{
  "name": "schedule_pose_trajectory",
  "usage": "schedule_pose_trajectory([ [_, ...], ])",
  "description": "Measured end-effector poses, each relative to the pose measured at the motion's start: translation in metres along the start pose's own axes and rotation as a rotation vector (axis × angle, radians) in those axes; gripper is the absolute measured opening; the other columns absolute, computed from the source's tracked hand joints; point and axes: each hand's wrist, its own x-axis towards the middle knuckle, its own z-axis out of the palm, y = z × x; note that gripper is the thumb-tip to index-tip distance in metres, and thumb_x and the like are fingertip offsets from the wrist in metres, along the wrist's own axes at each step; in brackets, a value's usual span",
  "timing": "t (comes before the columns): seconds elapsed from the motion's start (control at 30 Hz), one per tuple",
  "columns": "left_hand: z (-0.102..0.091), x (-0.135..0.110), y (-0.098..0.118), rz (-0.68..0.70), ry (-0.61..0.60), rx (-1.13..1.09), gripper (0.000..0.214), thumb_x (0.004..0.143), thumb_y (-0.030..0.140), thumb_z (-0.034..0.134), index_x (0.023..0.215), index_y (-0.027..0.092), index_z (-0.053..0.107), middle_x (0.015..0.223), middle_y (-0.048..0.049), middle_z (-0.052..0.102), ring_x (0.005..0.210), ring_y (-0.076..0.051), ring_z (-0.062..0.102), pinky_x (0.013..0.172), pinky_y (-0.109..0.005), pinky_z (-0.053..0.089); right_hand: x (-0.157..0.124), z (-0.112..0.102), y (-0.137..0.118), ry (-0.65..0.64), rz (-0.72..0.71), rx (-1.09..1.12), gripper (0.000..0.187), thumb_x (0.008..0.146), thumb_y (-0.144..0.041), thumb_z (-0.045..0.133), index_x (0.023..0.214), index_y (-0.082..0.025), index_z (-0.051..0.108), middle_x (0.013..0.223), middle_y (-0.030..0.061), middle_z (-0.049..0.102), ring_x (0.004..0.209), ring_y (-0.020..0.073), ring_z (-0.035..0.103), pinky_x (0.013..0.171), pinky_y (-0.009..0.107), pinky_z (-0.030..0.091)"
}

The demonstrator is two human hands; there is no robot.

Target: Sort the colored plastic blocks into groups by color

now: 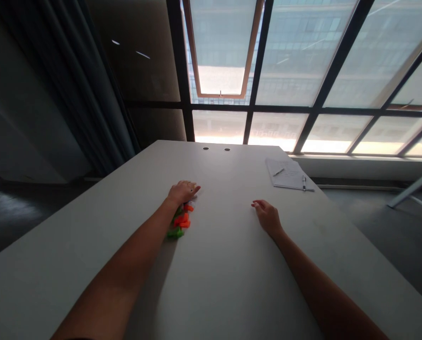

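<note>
From where I'm standing, the person's left hand (183,192) is reaching over the far end of a short row of small coloured pieces, a little left of the frame's centre. Its forearm is coming up from the lower left and partly covering the row. Orange pieces (182,221) are lying in the middle of the row and a bright green piece (176,233) is sitting at the near end, with darker green showing right beside the arm. Something pale is peeking out at the left hand's fingers (189,183), too small to make out; I cannot tell whether they are pinching it or only touching it.

The right hand (266,215) is hovering over or resting on bare worktop (218,274), right of centre and well apart from the row. Its fingers are bending loosely toward the left of the frame, and I cannot tell whether the tips are pressing together.

Toward the right of the frame, sheets of paper (290,177) are lying near the worktop's edge, with one pen (278,172) slanting across them and another pen (304,183) lying near their right side. Two round holes (205,148) are showing at the far edge. Behind, tall windows (288,61) are filling the upper right, and a dark curtain (90,89) is hanging at upper left.
</note>
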Motion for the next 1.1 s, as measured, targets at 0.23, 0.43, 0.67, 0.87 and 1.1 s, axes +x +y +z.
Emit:
schedule_pose_trajectory([
  [0.23, -0.021, -0.053, -0.003, -0.012, 0.131, 0.068, 0.056, 0.109, 0.059, 0.031, 0.136, 0.032, 0.071, 0.145, -0.0069, 0.068, 0.131, -0.032, 0.061, 0.110, -0.049, 0.046, 0.002, 0.001, 0.000, 0.001, -0.023, -0.086, 0.033, 0.092, -0.044, 0.056, 0.101, -0.024, 0.081, 0.104, 0.0089, 0.083, 0.099, 0.0278, 0.077, 0.090, 0.037, 0.056],
  [0.43, 0.007, -0.125, 0.017, 0.267, 0.248, 0.035, 0.062, 0.103, 0.069, 0.043, 0.152, 0.033, 0.060, 0.165, -0.0061, 0.051, 0.153, -0.032, 0.042, 0.129, -0.052, 0.029, 0.004, 0.003, 0.001, 0.000, -0.060, -0.118, 0.033, 0.092, -0.041, 0.055, 0.101, -0.024, 0.082, 0.103, 0.0090, 0.083, 0.095, 0.0282, 0.077, 0.088, 0.037, 0.056],
  [0.67, -0.001, -0.111, 0.004, 0.233, 0.337, 0.051, 0.045, 0.108, 0.047, 0.045, 0.146, 0.031, 0.062, 0.154, -0.0078, 0.061, 0.145, -0.032, 0.050, 0.125, -0.053, 0.035, 0.004, 0.004, 0.004, -0.012, -0.067, -0.140, 0.032, 0.093, -0.040, 0.057, 0.102, -0.023, 0.082, 0.103, 0.0088, 0.083, 0.094, 0.0274, 0.077, 0.088, 0.036, 0.056],
  [0.87, 0.013, -0.111, 0.067, 0.376, 0.424, -0.143, 0.043, 0.111, 0.042, 0.040, 0.141, 0.024, 0.066, 0.145, -0.0087, 0.067, 0.143, -0.025, 0.054, 0.126, -0.044, 0.038, 0.003, 0.004, 0.004, -0.037, -0.109, -0.183, 0.032, 0.095, -0.038, 0.055, 0.104, -0.023, 0.081, 0.104, 0.0085, 0.083, 0.097, 0.0273, 0.077, 0.092, 0.037, 0.056],
  [1.1, 0.054, -0.130, 0.104, 0.587, 0.098, -0.241, 0.052, 0.105, 0.046, 0.053, 0.152, 0.024, 0.060, 0.158, -0.0086, 0.058, 0.148, -0.025, 0.053, 0.127, -0.044, 0.039, -0.007, 0.001, -0.006, -0.088, -0.200, -0.311, 0.030, 0.096, -0.028, 0.054, 0.112, -0.021, 0.079, 0.113, 0.0106, 0.081, 0.108, 0.0270, 0.074, 0.103, 0.039, 0.053],
])
